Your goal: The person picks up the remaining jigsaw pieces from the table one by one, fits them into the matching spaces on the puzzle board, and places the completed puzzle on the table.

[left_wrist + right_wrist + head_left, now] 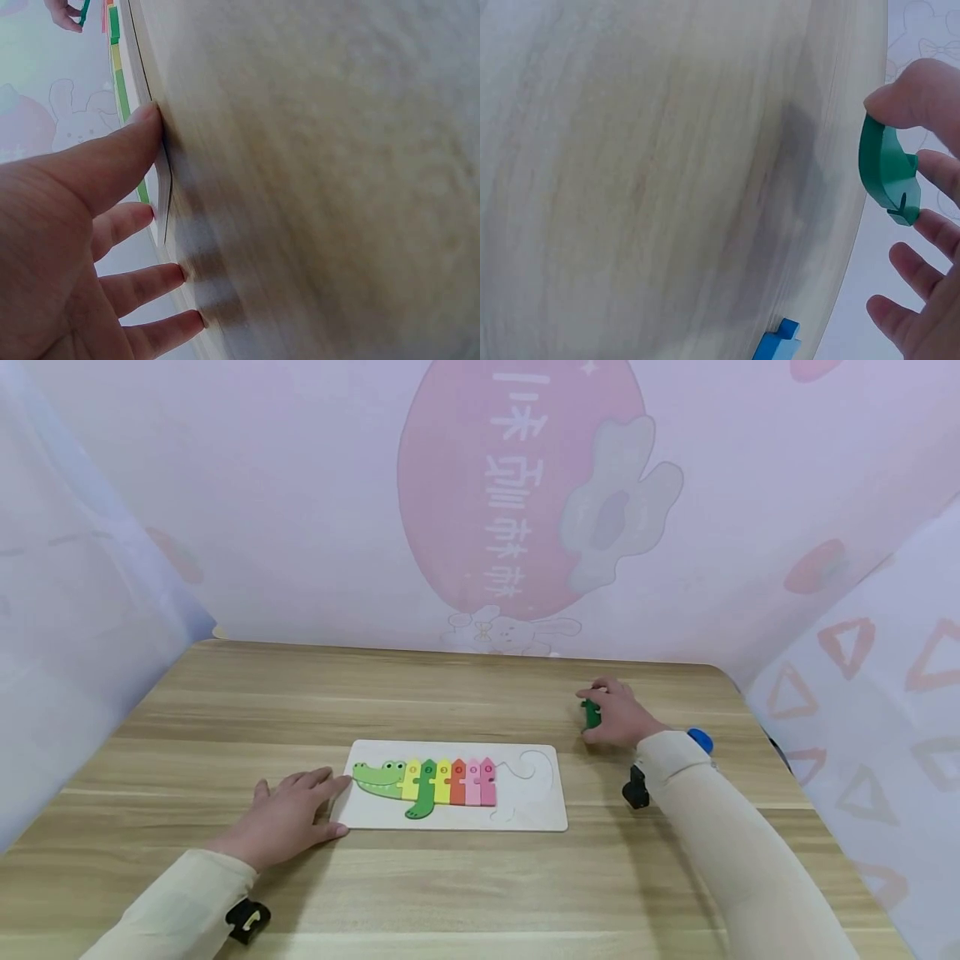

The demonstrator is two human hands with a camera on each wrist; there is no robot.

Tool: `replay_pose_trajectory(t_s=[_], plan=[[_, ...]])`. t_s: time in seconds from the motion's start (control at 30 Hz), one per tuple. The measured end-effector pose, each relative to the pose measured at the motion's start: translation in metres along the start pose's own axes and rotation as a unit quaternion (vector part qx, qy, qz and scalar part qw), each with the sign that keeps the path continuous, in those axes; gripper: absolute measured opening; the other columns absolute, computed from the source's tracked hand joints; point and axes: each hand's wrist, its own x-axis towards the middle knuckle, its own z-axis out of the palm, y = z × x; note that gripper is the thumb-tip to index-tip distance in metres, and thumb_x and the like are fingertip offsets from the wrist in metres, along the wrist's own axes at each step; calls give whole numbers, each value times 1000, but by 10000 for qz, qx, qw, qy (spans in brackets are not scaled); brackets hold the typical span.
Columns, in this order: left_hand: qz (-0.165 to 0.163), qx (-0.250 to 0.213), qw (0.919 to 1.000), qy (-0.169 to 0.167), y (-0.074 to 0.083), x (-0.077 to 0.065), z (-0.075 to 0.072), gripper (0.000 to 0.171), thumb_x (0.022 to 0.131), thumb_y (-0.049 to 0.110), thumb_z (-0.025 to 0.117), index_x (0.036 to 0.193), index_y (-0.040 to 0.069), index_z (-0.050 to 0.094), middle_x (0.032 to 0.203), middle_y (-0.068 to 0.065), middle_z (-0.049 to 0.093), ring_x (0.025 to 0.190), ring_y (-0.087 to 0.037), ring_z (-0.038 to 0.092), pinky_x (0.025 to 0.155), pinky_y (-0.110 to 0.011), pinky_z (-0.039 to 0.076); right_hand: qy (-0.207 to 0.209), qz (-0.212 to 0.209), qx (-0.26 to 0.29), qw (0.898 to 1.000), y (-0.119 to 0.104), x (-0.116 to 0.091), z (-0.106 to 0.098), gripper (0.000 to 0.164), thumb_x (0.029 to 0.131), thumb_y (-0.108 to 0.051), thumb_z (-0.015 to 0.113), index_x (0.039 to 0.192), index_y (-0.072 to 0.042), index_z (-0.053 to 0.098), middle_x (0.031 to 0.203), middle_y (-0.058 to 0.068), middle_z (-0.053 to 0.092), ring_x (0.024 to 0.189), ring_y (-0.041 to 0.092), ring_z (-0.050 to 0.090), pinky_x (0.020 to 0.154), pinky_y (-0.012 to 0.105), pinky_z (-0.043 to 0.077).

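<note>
A pale puzzle board [457, 818] lies on the table with a crocodile partly filled in: a green head piece [381, 779], several coloured numbered pieces [459, 783] and a green leg. Bare outlines show on its right part. My left hand [288, 814] rests at the board's left end, thumb and fingertips touching its edge, fingers spread. Up and to the right of the board, my right hand [618, 718] pinches a dark green puzzle piece [889, 165] between thumb and fingers, above the table; the other fingers stand loosely bent.
A blue puzzle piece [701, 741] lies on the wooden table [450, 893] beyond the right forearm. Behind the table hangs a printed pink and white cloth [315, 510]. Each wrist wears a black strap device [247, 920].
</note>
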Motion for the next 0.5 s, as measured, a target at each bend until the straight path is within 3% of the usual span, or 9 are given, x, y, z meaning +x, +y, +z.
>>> replay_pose_trajectory(t_s=[0.5], plan=[[58, -63, 9999, 60, 1, 2, 0, 67, 82, 44, 73, 137, 11, 54, 139, -27, 47, 124, -53, 43, 88, -84, 21, -17, -142, 135, 9998, -10, -8, -3, 69, 76, -23, 73, 138, -5, 50, 146, 22, 31, 127, 43, 33, 95, 53, 43]])
